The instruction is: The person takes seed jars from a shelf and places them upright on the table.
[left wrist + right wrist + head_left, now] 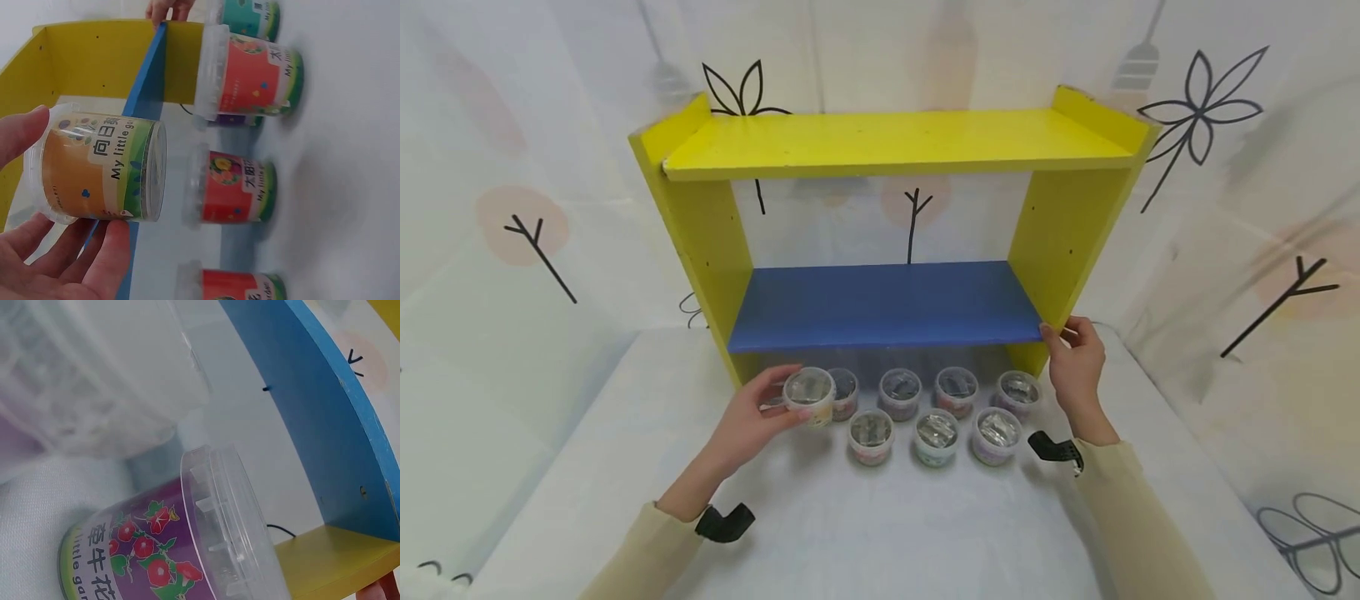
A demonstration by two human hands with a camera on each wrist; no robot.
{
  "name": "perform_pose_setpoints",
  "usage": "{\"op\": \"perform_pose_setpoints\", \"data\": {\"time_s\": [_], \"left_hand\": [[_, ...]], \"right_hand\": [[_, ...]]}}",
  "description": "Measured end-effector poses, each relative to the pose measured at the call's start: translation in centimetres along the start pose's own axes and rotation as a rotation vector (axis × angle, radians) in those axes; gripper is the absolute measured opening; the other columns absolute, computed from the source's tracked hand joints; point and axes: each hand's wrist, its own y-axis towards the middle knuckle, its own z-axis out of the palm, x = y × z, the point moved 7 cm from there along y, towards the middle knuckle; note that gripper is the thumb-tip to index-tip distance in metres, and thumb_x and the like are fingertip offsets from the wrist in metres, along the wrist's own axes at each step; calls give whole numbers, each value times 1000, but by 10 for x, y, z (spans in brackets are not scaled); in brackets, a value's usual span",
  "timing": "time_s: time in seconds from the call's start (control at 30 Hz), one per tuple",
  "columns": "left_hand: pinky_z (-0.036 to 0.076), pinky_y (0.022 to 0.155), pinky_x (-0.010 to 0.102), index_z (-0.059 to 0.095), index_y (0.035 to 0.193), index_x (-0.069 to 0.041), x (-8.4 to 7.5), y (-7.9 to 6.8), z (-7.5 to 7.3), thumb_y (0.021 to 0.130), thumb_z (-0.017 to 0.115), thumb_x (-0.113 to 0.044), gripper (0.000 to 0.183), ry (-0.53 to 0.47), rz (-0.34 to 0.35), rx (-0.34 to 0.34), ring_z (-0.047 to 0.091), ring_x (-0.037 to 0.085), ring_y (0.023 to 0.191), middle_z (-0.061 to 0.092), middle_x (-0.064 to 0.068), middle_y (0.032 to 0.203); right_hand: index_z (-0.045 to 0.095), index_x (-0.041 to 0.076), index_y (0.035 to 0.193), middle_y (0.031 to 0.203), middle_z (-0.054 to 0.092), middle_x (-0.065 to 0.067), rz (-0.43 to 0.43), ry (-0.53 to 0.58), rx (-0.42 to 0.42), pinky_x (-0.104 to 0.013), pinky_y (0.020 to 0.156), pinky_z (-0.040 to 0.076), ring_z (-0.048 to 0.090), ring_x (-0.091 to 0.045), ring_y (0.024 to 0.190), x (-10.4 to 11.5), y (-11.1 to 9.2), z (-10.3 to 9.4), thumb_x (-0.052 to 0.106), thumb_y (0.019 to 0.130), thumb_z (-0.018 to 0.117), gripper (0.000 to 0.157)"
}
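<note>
My left hand (758, 421) grips a clear-lidded plastic tub (809, 395) by its sides, left of the other tubs and in front of the shelf. In the left wrist view this tub (100, 165) has an orange label with a green edge, and it is raised off the table. My right hand (1077, 367) holds the lower right side of the yellow and blue shelf unit (880, 304), thumb near the blue board's front corner. Only its fingertips (390, 589) show in the right wrist view.
Several similar tubs stand in two rows on the white table (880, 533), the back row under the blue board. Among them are a red-labelled tub (234, 187) and a purple-labelled tub (156, 544). Patterned white cloth (550, 125) hangs behind.
</note>
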Motion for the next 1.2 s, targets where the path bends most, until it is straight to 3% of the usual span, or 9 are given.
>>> {"op": "perform_pose_setpoints", "data": {"time_s": [0.4,0.7,1.2], "left_hand": [[44,104,46,49,142,-8,31,-17,-2,84,81,-15,66,-32,-116,64,48,35,131,48,13,144],[44,105,45,49,143,-7,54,-27,2,82,82,-16,70,-63,-173,63,44,36,134,44,11,149],[43,106,47,44,146,-3,63,-33,9,83,81,-11,74,-111,-177,93,41,38,137,42,15,151]], "right_hand": [[59,0,121,119,59,-6,-9,-1,-16,-35,98,51,58,-25,115,0,1,0,28,97,67,37],[58,0,122,122,58,-8,12,-2,-6,-36,99,50,57,-27,119,-1,0,0,30,97,66,39],[58,0,123,124,58,-10,-1,-3,-10,-39,100,50,57,-28,119,-1,1,0,28,97,66,39]]}}
